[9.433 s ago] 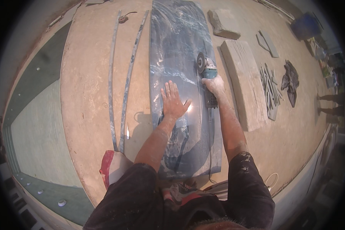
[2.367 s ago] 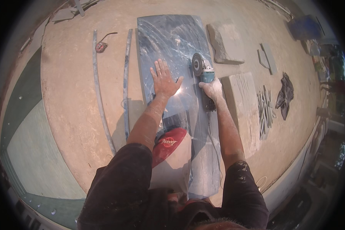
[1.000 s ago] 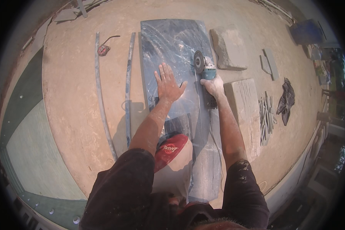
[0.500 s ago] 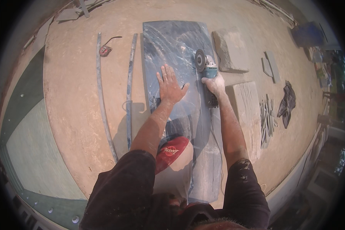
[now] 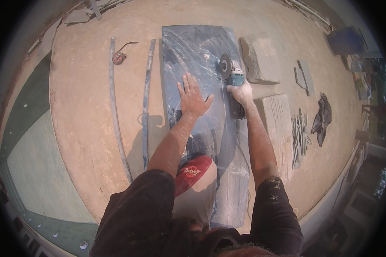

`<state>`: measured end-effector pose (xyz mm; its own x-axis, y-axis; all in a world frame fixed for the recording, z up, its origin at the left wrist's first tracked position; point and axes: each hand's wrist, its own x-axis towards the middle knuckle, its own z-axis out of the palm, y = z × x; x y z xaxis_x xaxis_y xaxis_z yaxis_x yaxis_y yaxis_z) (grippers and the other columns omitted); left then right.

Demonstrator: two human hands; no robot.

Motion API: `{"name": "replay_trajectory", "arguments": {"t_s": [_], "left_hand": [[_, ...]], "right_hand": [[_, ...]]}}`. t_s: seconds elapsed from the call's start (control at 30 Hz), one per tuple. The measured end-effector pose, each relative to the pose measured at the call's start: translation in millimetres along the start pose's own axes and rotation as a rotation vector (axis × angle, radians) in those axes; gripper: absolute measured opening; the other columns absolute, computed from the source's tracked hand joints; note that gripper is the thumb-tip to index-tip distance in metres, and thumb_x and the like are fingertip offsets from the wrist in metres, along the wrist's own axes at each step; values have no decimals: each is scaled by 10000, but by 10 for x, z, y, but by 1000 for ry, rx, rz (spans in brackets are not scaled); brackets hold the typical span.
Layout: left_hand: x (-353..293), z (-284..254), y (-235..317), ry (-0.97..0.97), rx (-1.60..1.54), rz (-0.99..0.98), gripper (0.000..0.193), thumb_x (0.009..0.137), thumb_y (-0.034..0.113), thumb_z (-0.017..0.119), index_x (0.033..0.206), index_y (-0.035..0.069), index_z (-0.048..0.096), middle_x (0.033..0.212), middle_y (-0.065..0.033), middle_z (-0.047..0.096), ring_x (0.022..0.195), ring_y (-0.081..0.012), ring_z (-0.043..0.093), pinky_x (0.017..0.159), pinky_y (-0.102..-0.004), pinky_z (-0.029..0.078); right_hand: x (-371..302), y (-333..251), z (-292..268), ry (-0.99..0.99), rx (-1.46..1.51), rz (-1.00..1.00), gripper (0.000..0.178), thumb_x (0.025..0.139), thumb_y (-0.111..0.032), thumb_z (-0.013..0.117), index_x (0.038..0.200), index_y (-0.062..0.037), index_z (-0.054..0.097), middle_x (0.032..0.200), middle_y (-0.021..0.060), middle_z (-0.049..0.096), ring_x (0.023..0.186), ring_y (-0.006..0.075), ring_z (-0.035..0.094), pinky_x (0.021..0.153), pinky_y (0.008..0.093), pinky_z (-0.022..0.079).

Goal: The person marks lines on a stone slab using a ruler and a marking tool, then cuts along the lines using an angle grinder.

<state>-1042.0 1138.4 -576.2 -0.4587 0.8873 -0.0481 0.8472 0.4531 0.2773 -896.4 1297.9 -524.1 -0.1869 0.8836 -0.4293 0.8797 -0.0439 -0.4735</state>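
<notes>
My right hand [image 5: 242, 92] is wrapped round the body of a teal angle grinder [image 5: 236, 79], whose grey disc [image 5: 225, 66] stands on edge over the right side of a blue-grey stone slab [image 5: 193, 43]. Dust whitens that hand. Flat on the slab, fingers spread, lies my left hand [image 5: 194, 98], to the left of the grinder and holding nothing. The slab's surface is glossy and streaked with white. From the grinder a cord [image 5: 244, 158] trails back toward me along the slab's right part. Whether the disc touches the stone I cannot tell.
Two long narrow strips [image 5: 113, 98] and a red tape measure [image 5: 119, 57] lie left of the slab. Rough stone blocks [image 5: 259, 58] sit close on its right, with thin offcuts [image 5: 301, 135] and a crumpled black plastic piece [image 5: 322, 115] beyond. A blue container [image 5: 346, 40] stands far right.
The whole view has shifted slightly, so everything sits a little lower and further right. Both hands and the grinder keep nearly the same place on the slab.
</notes>
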Motion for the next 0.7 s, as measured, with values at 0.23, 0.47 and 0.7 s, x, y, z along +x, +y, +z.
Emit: {"name": "replay_trajectory", "arguments": {"t_s": [0.23, 0.47, 0.7], "left_hand": [[4, -4, -8, 7, -2, -1, 1062, 932, 657, 519, 1558, -138, 196, 1657, -320, 131, 1565, -437, 46, 1246, -608, 30], [13, 2, 5, 24, -18, -3, 1061, 928, 658, 530, 1555, -136, 211, 1655, -322, 132, 1565, -435, 51, 1246, -607, 36], [28, 10, -4, 28, -14, 1, 1058, 922, 656, 541, 1555, -129, 225, 1656, -317, 135, 1564, -433, 59, 1248, -603, 42]], "right_hand": [[39, -83, -14, -3, -1, 6, 748, 714, -327, 802, 1359, -16, 586, 1271, 222, 680, 1179, 342, 665, 1021, 413, 514], [127, -131, -31, -14, 11, 14, 751, 706, -319, 802, 1356, -8, 589, 1266, 234, 680, 1184, 351, 661, 1020, 414, 516], [196, -164, -8, 14, 11, -11, 769, 695, -343, 802, 1353, -8, 589, 1262, 236, 681, 1183, 355, 661, 1016, 418, 519]]}}
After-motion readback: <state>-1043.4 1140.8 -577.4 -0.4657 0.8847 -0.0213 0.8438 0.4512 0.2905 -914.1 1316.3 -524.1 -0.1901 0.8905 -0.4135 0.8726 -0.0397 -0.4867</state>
